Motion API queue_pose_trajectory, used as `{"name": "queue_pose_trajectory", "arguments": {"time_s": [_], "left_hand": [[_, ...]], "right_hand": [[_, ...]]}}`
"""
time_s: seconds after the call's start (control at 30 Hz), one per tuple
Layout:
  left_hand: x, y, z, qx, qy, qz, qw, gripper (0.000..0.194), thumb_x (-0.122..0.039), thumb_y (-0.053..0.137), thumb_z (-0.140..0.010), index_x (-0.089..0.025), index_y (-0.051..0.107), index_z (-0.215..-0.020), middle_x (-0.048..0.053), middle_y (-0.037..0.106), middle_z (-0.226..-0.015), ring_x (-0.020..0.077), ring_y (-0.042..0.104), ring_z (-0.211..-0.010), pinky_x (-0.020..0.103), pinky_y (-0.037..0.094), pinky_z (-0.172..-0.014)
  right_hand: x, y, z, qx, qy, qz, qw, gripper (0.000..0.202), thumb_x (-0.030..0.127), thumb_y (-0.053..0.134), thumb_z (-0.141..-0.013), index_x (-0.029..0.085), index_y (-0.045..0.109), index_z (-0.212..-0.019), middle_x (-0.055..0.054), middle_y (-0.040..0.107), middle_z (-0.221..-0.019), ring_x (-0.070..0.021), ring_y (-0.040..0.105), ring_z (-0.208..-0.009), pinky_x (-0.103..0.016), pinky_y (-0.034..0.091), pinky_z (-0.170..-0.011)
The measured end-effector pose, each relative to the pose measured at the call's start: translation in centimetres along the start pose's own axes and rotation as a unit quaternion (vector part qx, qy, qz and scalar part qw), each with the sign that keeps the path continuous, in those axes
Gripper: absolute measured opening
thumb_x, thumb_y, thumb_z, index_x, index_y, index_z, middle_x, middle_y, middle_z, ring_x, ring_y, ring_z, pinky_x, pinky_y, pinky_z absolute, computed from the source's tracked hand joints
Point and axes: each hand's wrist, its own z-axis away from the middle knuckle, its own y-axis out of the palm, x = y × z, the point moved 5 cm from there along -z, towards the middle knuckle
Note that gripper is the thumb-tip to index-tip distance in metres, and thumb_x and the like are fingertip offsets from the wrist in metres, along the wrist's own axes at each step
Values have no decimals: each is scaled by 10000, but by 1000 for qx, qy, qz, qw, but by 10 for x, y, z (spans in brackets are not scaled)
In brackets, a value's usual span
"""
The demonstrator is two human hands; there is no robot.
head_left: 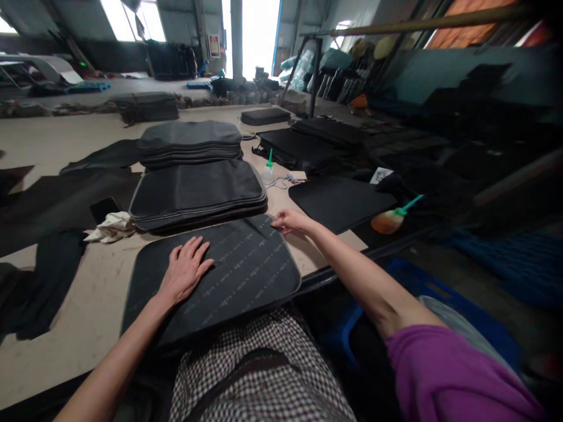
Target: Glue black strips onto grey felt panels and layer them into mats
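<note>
A dark rounded panel with a faint printed pattern (237, 275) lies at the table's front edge, close to my body. My left hand (188, 268) rests flat on its left part, fingers spread. At the panel's upper right corner, my right hand (290, 221) pinches the edge between thumb and fingers. Just behind the panel is a stack of black rounded panels (197, 190), with a second stack of grey-black panels (189, 140) farther back. Another black panel (343, 199) lies flat to the right of my right hand.
A clear bottle with a green nozzle (268, 173) stands behind my right hand; an orange-filled one (387, 221) is at the right. A white crumpled cloth (112, 227) and a phone (104, 209) lie left. Dark fabric pieces (55, 275) cover the far left.
</note>
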Motion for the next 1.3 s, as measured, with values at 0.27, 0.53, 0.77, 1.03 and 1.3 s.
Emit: {"name": "queue_pose_trajectory", "arguments": {"time_s": [0.27, 0.53, 0.77, 1.03, 1.3], "left_hand": [[-2, -1, -1, 16, -5, -7, 1000, 566, -541, 334, -1049, -220, 481, -1491, 144, 436, -1601, 304, 339, -1511, 545, 294, -1176], [-2, -2, -1, 14, -4, -5, 1000, 566, -545, 338, -1046, -227, 481, -1492, 146, 441, -1597, 302, 343, -1510, 545, 296, -1179], [-1, -1, -2, 14, -2, 4, 1000, 566, -545, 348, -1042, -237, 475, -1500, 144, 444, -1595, 302, 344, -1511, 545, 298, -1182], [-4, -11, 1, 21, -24, 28, 999, 588, -559, 335, -1041, -222, 478, -1501, 157, 398, -1622, 299, 311, -1526, 549, 223, -1217], [17, -26, 1, 46, -80, 237, 967, 657, -614, 243, -1038, -235, 394, -1553, 121, 294, -1679, 234, 220, -1565, 507, 166, -1256]], "right_hand": [[-20, 3, 23, -10, 37, -95, 995, 300, 301, 700, -1011, 125, 607, -786, 50, 572, -647, -78, 544, -499, -174, 481, -479], [-21, 6, 18, -25, 44, -99, 994, 314, 277, 694, -1015, 123, 595, -761, 71, 522, -609, -61, 480, -452, -154, 414, -429], [-23, 4, 15, -49, 74, -26, 996, 306, 312, 678, -1027, 125, 603, -797, 60, 535, -644, -72, 499, -482, -174, 450, -466], [-2, 4, 32, -106, 30, 162, 981, 294, 372, 726, -923, 136, 649, -765, -10, 598, -652, -151, 586, -586, -279, 499, -599], [27, 17, 48, -249, -163, 353, 887, 385, 494, 503, -825, 233, 676, -1049, -261, 629, -1068, -493, 595, -1073, -626, 483, -828]]}}
